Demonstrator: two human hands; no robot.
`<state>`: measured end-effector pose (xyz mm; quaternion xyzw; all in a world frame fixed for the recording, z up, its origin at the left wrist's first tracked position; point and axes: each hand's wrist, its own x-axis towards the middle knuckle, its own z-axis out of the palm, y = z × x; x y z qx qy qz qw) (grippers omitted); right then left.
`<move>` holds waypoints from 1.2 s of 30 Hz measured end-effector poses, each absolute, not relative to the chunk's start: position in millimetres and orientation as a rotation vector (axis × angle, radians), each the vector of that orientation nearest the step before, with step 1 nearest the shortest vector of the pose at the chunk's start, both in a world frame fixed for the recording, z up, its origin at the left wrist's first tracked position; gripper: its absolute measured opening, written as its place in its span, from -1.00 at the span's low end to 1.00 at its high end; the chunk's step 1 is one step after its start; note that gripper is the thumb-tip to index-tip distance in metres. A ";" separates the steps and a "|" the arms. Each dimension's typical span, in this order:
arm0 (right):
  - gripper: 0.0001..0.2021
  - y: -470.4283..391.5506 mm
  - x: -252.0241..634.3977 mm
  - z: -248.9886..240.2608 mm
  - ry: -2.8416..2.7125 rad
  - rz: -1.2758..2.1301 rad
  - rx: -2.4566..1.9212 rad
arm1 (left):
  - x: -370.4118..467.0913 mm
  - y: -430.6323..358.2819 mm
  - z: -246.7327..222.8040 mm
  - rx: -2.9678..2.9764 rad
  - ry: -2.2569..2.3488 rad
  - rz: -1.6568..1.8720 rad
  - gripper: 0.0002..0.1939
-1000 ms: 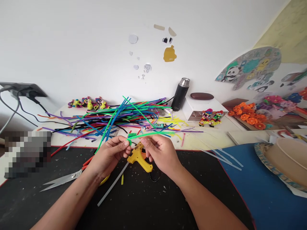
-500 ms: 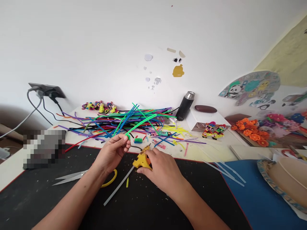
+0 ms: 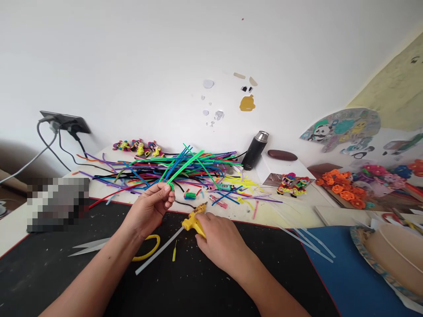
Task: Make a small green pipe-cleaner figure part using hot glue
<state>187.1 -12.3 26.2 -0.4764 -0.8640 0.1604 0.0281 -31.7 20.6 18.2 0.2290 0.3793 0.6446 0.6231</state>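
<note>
My left hand (image 3: 150, 210) pinches the near end of a bright green pipe cleaner (image 3: 185, 166), which slants up and away over the pile. My right hand (image 3: 216, 240) grips the handle of a yellow hot glue gun (image 3: 193, 219) lying on the black mat (image 3: 185, 281), its nozzle aimed away toward the pile. A translucent glue stick (image 3: 158, 251) sticks out of the gun's back toward me. A big heap of coloured pipe cleaners (image 3: 165, 169) lies on the white table behind both hands.
Scissors (image 3: 87, 246) and a yellow loop (image 3: 148, 248) lie at the left on the mat. A black flask (image 3: 256, 150) and a white box (image 3: 287, 167) stand at the back. Orange flowers (image 3: 342, 187), a blue mat (image 3: 360, 268) and a straw hat (image 3: 393, 251) are at the right. Spare glue sticks (image 3: 309, 237) lie nearby.
My right hand let go of the green pipe cleaner, dropped to the mat and took hold of the glue gun. My left hand kept the pipe cleaner, which now tilts upward.
</note>
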 end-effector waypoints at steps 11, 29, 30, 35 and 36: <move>-0.66 2.5 200.1 24.0 -1.877 0.898 -1.310 | -41.4 24.8 20.6 0.392 0.850 1.651 -0.66; -0.57 10.7 200.6 21.3 -1.292 1.345 -1.077 | -23.8 26.5 -11.7 1.012 1.225 1.319 -0.65; -0.56 11.0 200.3 21.6 -1.277 1.342 -1.071 | -24.1 26.6 -12.1 1.033 1.242 1.299 -0.67; -0.51 13.8 201.9 26.5 -1.053 1.370 -1.039 | -24.5 25.4 -8.5 0.992 1.220 1.320 -0.66; -0.50 14.5 203.0 27.8 -0.995 1.397 -1.034 | -24.4 25.1 -7.4 0.949 1.188 1.350 -0.64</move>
